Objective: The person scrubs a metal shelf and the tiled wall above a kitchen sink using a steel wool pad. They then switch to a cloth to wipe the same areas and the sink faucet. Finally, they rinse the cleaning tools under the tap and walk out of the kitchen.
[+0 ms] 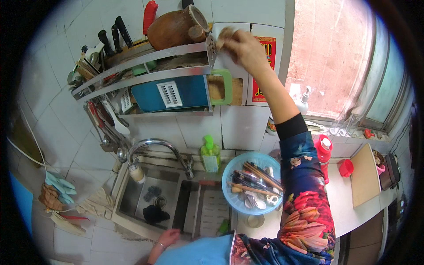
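Note:
My right hand [246, 51] is raised beside the right end of a metal wall rack [185, 73]; its fingertips are blurred, so whether they hold the small brownish shape there cannot be told. A brown jug-like vessel [172, 28] lies on the rack's top, left of that hand. At the front edge of the steel sink [132, 228] rests my left hand [169, 237], with no object seen in it. A blue plastic basket [228, 198] of chopsticks and spoons stands right of the sink. The faucet [155, 142] arches over the basin, where a dark cloth [155, 213] lies.
Knives [121, 31] stand upright in the rack, with a teal board [145, 96] and ladles [106, 142] below. A green pump bottle [210, 155] stands behind the sink. A red bottle [323, 152], a red mug [346, 168] and a leaning board [366, 179] are at right.

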The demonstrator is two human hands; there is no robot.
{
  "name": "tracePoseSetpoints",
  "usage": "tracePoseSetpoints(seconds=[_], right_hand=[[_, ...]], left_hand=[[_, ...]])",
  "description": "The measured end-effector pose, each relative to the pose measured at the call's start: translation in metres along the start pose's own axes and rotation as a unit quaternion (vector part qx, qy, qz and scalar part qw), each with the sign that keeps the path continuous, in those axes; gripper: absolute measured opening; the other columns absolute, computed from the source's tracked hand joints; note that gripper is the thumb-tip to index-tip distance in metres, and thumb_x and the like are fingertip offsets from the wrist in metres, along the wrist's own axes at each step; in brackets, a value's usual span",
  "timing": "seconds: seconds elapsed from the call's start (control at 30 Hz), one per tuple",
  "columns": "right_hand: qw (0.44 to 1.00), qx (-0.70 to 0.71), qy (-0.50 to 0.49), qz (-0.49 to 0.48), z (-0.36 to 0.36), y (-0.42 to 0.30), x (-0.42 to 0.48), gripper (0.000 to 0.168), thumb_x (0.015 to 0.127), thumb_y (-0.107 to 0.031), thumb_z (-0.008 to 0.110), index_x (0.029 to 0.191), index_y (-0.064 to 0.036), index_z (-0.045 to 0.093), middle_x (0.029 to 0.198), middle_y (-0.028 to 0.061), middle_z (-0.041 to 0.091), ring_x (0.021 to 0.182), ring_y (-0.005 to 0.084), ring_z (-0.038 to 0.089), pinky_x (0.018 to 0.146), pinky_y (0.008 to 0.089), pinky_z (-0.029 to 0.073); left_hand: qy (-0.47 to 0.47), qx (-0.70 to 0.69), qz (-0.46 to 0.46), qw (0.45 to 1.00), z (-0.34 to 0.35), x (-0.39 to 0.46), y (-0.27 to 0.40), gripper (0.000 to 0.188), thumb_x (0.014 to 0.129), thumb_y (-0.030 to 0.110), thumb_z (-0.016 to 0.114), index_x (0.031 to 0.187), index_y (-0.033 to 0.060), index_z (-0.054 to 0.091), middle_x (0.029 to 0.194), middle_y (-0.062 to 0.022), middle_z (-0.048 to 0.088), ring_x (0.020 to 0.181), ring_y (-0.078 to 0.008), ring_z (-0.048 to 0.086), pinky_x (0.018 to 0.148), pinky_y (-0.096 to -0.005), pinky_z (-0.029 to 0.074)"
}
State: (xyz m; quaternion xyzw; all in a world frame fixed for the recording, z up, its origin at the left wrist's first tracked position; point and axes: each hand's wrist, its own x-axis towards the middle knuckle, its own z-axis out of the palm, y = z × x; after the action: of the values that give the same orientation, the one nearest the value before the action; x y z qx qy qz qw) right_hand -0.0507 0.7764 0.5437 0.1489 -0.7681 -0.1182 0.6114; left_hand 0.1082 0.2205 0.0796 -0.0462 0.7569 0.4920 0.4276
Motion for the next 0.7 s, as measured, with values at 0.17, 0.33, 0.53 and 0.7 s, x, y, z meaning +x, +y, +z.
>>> tracePoseSetpoints(seconds=[0.17,0.33,0.53,0.7], right_hand=[[0.969,-0.036,-0.197,-0.143,-0.003,-0.008,-0.014,0.023,0.084,-0.018,0.053,0.1,-0.023,0.068,0.103,0.002,0.053,0.104,0.0231,0.052,0.087,0.0398,0.043],[0.959,-0.067,-0.235,-0.145,-0.006,-0.006,-0.009,0.029,0.084,-0.016,0.052,0.106,-0.027,0.067,0.105,0.0015,0.052,0.104,0.0221,0.052,0.087,0.0398,0.043],[0.969,-0.084,-0.194,-0.125,-0.007,-0.008,-0.019,0.028,0.084,-0.016,0.052,0.105,-0.028,0.068,0.103,0.0011,0.051,0.105,0.0208,0.051,0.088,0.0404,0.042],[0.952,-0.084,-0.238,-0.173,-0.007,0.006,-0.01,0.032,0.084,-0.016,0.055,0.112,-0.027,0.063,0.102,0.0028,0.052,0.104,0.0224,0.053,0.088,0.0427,0.043]], left_hand=[[0.002,0.021,0.017,1.0,0.002,-0.001,0.007,0.034,0.092,0.021,0.06,0.122,0.0044,0.058,0.105,-0.0073,0.065,0.087,-0.0157,0.063,0.072,-0.0299,0.053],[0.035,0.031,0.045,0.998,-0.007,-0.003,-0.003,0.034,0.09,0.021,0.062,0.119,0.003,0.06,0.095,-0.0064,0.068,0.08,-0.0138,0.064,0.069,-0.0282,0.053],[0.011,0.028,0.04,0.999,-0.008,-0.003,-0.01,0.034,0.09,0.02,0.062,0.12,0.0043,0.06,0.097,-0.0066,0.068,0.083,-0.0142,0.065,0.069,-0.0283,0.053],[0.012,0.024,0.015,1.0,-0.01,-0.004,-0.013,0.034,0.09,0.021,0.062,0.121,0.0053,0.06,0.097,-0.0067,0.068,0.083,-0.0144,0.065,0.068,-0.0279,0.053]])
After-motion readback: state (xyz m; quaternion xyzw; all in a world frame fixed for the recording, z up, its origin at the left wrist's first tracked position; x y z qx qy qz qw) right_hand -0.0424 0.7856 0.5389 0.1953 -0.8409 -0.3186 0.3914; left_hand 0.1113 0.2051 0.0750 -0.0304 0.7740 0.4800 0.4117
